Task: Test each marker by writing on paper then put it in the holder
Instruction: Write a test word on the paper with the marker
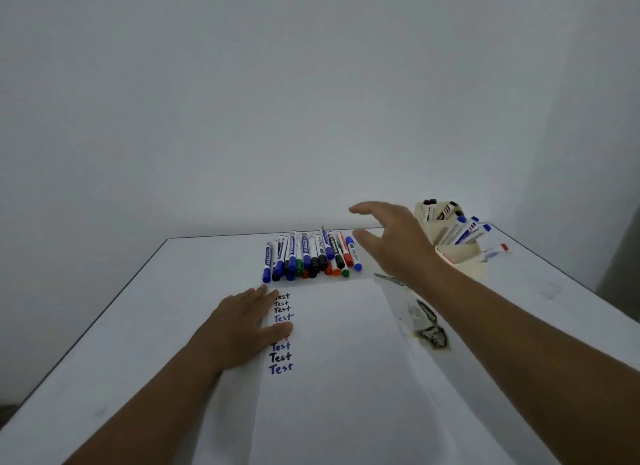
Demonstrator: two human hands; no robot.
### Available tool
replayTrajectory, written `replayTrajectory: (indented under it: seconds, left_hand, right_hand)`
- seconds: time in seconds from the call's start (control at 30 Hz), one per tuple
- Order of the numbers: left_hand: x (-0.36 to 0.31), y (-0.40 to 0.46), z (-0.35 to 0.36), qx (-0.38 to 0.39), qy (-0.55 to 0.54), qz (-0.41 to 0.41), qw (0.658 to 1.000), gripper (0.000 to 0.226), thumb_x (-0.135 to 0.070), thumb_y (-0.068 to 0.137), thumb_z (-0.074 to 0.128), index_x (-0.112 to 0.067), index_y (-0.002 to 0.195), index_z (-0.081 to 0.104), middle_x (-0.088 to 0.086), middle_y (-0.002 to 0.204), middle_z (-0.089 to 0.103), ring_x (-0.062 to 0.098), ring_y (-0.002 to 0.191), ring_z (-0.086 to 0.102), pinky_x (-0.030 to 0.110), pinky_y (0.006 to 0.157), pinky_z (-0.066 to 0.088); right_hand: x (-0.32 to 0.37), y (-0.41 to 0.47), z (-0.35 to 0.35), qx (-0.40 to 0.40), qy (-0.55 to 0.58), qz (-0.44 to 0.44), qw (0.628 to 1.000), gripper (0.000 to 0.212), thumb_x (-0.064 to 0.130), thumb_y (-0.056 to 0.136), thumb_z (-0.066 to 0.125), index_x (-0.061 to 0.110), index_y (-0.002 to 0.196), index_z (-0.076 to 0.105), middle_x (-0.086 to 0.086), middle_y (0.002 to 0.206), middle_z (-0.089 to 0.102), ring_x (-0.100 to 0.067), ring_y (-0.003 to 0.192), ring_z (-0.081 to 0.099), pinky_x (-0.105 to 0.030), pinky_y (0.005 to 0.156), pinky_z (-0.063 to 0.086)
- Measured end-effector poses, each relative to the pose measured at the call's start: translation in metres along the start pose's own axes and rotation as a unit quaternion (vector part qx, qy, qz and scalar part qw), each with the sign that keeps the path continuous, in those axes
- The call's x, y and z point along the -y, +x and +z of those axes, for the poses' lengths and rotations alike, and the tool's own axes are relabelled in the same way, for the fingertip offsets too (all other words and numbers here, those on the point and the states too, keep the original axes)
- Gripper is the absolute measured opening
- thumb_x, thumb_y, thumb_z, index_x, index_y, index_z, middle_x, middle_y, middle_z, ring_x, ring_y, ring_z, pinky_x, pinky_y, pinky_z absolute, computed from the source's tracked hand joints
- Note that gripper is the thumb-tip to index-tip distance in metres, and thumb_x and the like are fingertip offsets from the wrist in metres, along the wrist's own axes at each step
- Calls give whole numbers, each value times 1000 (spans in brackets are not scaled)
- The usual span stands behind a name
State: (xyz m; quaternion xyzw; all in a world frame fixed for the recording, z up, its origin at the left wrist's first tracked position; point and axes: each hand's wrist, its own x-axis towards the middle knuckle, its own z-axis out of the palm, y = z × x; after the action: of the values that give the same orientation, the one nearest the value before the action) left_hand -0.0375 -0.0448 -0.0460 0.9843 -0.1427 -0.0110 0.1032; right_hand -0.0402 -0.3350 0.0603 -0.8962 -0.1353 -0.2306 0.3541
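**Inspector A:** We record progress first. The paper [332, 343] carries a column of "Test" words in black and blue, with one red line mostly hidden under the left hand [242, 322]. The holder [450, 242], just behind the right hand's wrist, already has several markers standing or leaning in its compartments. We judge the task partly done.

**Inspector B:** And what is left?

**Inspector A:** The larger share. The marker pile [310, 256], blue, black, green and red or orange caps, lies capped and side by side just ahead of the left fingertips and below the right hand [391, 242]. Each still needs testing and stowing, in our judgement.

**Inspector B:** Grip state?

**Inspector A:** The right hand hovers with fingers spread and empty, thumb apart, reaching toward the pile. The left lies flat, fingers straight, pressing on the sheet's left edge.

**Inspector B:** Materials?

**Inspector A:** Markers: smooth, white cylindrical barrels with coloured caps. Holder: beige, matte, angular pockets. Table [138, 326]: pale, smooth, dark-edged. Under the right forearm lies an ink-stained tissue [427, 329], crumpled.
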Motion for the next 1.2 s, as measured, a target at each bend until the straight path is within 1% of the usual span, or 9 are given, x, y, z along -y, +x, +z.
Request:
replayTrajectory:
  seconds: [0.17, 0.37, 0.47, 0.63, 0.77, 0.83, 0.97, 1.1, 1.2]
  left_hand:
    - [-1, 3, -3, -35, -51, -26, 998, 90, -83, 82, 29, -32, 156, 25, -6, 155, 42, 15, 137, 43, 37, 111, 33]
    - [7, 18, -3, -141, -121, -89, 979, 51, -51, 96, 55, -32, 143, 47, -9, 134, 59, 9, 117, 54, 30, 97, 44]
    - [11, 31, -8, -166, -108, -102, 975, 47, -48, 94, 58, -40, 139, 48, -13, 129, 58, 6, 106, 57, 26, 88, 45]
    - [23, 58, -21, -98, -95, -82, 987, 48, -53, 90, 60, -46, 136, 51, -11, 140, 48, 9, 128, 46, 27, 102, 37]
    - [30, 66, -26, -128, -49, -125, 983, 30, -55, 87, 58, -35, 109, 63, -9, 113, 58, 13, 105, 57, 29, 87, 45]
    - [37, 65, -27, -151, -32, -174, 973, 38, -63, 83, 56, -30, 101, 57, -11, 101, 59, 13, 96, 60, 31, 80, 49]
    - [47, 66, -31, -160, -69, -206, 963, 58, -69, 79, 62, -33, 123, 52, -10, 105, 61, 13, 94, 60, 32, 81, 50]
    - [55, 74, -28, -172, -74, -214, 959, 42, -31, 91, 60, -23, 132, 57, -1, 110, 66, 19, 98, 60, 35, 88, 52]
    - [58, 68, -27, -214, -152, -228, 938, 43, -20, 93, 59, -19, 135, 55, 2, 112, 68, 19, 98, 61, 29, 83, 47]
  right_hand:
    - [8, -41, 74, 85, 138, 88, 983, 33, 26, 96, 65, 28, 128, 62, 13, 116, 67, -4, 106, 62, -25, 96, 52]
    - [-17, -60, 96, 34, 219, 190, 956, 17, 26, 95, 63, 34, 109, 67, 7, 91, 71, -14, 88, 68, -32, 79, 59]
    - [-20, -59, 98, 36, 232, 190, 953, 14, 26, 94, 66, 35, 105, 68, 8, 90, 70, -14, 88, 67, -26, 76, 57]
    - [-26, -54, 102, 46, 251, 192, 948, 13, 25, 95, 66, 35, 103, 67, 3, 87, 70, -19, 86, 68, -31, 78, 57]
    - [-27, -51, 105, 45, 273, 190, 942, 13, 24, 95, 67, 34, 102, 67, 1, 90, 71, -20, 86, 67, -34, 81, 58]
    - [-28, -51, 107, 48, 279, 189, 940, 13, 24, 95, 67, 35, 102, 66, 1, 91, 71, -20, 86, 67, -33, 80, 57]
    - [-29, -50, 109, 55, 284, 183, 940, 15, 23, 95, 67, 36, 100, 64, 4, 92, 71, -18, 86, 67, -25, 74, 54]
    - [-30, -49, 109, 47, 292, 188, 936, 15, 22, 95, 67, 35, 102, 65, 1, 90, 71, -22, 86, 67, -30, 76, 56]
    - [-29, -49, 108, 37, 314, 204, 927, 17, 20, 94, 68, 32, 107, 66, -4, 90, 71, -26, 88, 68, -39, 83, 60]
